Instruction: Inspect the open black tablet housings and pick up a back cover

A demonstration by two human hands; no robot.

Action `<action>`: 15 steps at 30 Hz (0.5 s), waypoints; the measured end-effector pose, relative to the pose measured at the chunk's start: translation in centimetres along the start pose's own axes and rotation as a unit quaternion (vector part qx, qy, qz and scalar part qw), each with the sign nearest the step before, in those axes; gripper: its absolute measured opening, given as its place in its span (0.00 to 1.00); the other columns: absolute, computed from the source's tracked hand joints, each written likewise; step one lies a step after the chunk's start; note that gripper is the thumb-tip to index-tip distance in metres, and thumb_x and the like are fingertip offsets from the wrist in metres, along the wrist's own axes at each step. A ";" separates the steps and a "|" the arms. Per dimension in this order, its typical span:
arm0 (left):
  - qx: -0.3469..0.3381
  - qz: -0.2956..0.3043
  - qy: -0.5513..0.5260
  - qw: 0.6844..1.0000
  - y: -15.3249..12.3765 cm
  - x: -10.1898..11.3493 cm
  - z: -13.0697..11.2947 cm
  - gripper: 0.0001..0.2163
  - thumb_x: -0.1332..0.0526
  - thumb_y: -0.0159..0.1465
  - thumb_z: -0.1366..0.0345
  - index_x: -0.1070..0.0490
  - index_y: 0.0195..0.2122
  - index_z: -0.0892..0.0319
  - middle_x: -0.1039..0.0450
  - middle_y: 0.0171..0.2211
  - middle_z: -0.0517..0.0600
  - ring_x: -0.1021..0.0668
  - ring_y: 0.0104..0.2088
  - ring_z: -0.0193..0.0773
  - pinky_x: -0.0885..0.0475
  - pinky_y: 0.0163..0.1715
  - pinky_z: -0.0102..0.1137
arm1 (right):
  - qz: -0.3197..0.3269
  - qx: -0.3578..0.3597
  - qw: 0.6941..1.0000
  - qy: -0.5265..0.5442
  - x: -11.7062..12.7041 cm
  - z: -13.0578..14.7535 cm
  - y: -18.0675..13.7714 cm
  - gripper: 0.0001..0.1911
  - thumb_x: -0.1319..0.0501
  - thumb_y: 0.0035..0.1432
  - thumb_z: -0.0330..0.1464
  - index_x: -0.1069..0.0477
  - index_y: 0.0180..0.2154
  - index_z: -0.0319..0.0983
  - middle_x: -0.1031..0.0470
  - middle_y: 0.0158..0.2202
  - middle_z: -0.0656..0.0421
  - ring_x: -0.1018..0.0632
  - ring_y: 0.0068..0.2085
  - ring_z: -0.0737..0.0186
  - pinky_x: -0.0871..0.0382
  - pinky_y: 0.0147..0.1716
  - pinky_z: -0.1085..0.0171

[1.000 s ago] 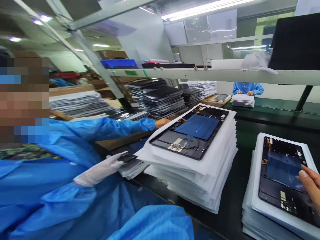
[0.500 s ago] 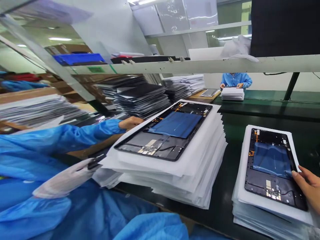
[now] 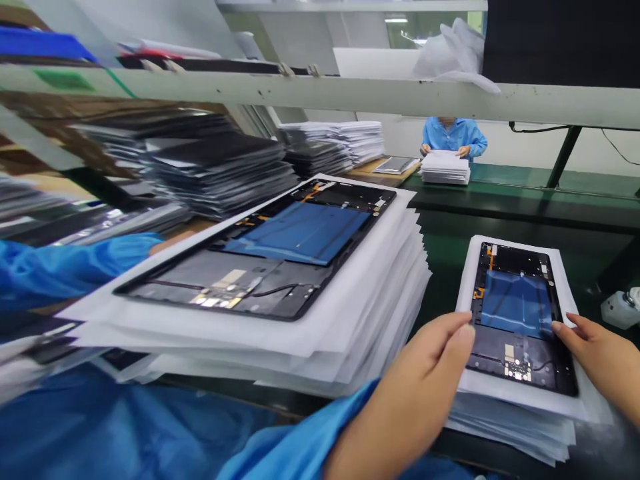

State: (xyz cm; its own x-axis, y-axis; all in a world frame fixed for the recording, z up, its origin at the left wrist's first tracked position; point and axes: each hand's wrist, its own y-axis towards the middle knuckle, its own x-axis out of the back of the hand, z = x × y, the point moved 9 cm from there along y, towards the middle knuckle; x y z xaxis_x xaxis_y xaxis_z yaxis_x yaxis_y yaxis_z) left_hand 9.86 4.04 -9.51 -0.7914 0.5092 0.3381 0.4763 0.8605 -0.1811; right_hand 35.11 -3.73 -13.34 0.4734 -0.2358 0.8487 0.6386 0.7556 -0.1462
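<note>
At nine o'clock in the view a co-worker's blue sleeve is seen, reaching behind a tall stack of white foam sheets; what that arm is doing is hidden by the stack. On top of this stack an open tablet chassis is laid face down, internals and blue battery film upward, each unit apparently being separated from the next by a sheet so that the surfaces are kept from rubbing. Toward five o'clock the left hand is brought to the near left edge of a smaller tablet chassis, fingers extended and the tips laid on the frame; it is not closed around it. This chassis rests flat on its own lower pile of foam sheets on the dark green bench. At four o'clock the right hand is set against the right edge of the same chassis, fingertips touching the frame, open rather than clasped; the unit appears to be steadied or squared between both hands by its rim, the exposed board and film being left untouched. At twelve o'clock a distant person in blue is seen at another white pile. At three o'clock a small white bottle stands on the bench.
</note>
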 end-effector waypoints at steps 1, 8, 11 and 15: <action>-0.001 0.011 0.000 1.000 1.1 -0.7 0.0 0.21 0.52 0.59 0.50 0.34 0.48 0.54 0.33 0.48 0.49 0.32 0.49 0.41 0.38 0.50 0.33 | 0.006 -0.006 1.000 0.018 0.2 0.0 -0.1 0.27 0.46 0.50 0.50 0.29 0.45 0.40 0.27 0.42 0.53 0.28 0.43 0.46 0.34 0.37 0.58; 0.002 0.065 0.037 0.997 6.8 -2.3 1.5 0.18 0.54 0.61 0.56 0.29 0.37 0.62 0.27 0.38 0.53 0.27 0.39 0.44 0.36 0.42 0.35 | 0.148 -0.166 0.895 0.386 -2.8 -0.9 -0.4 0.22 0.42 0.53 0.45 0.35 0.47 0.41 0.29 0.34 0.58 0.37 0.17 0.74 0.54 0.10 0.73; 0.003 0.086 -0.029 0.996 6.7 -2.7 1.6 0.18 0.53 0.60 0.56 0.30 0.37 0.62 0.28 0.37 0.53 0.28 0.40 0.43 0.36 0.41 0.33 | 0.167 -0.190 0.856 0.451 -4.0 -0.8 0.2 0.14 0.44 0.57 0.41 0.33 0.35 0.36 0.36 0.22 0.62 0.45 0.14 0.77 0.60 0.09 0.76; 0.018 0.087 -0.119 0.989 6.6 -2.9 1.6 0.16 0.52 0.60 0.56 0.30 0.34 0.62 0.28 0.34 0.50 0.28 0.36 0.38 0.36 0.36 0.29 | 0.207 -0.146 0.854 0.454 -4.9 0.3 0.2 0.16 0.45 0.57 0.42 0.34 0.29 0.36 0.42 0.16 0.64 0.46 0.13 0.76 0.60 0.10 0.75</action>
State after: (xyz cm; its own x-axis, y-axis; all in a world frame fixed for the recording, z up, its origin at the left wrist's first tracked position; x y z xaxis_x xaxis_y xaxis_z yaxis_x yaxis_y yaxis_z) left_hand 14.69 8.32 -13.17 -0.7683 0.6359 0.0735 0.6025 0.7571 -0.2525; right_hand 32.76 -2.25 -17.33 0.8860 -0.4625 -0.0324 0.3631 0.7357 -0.5718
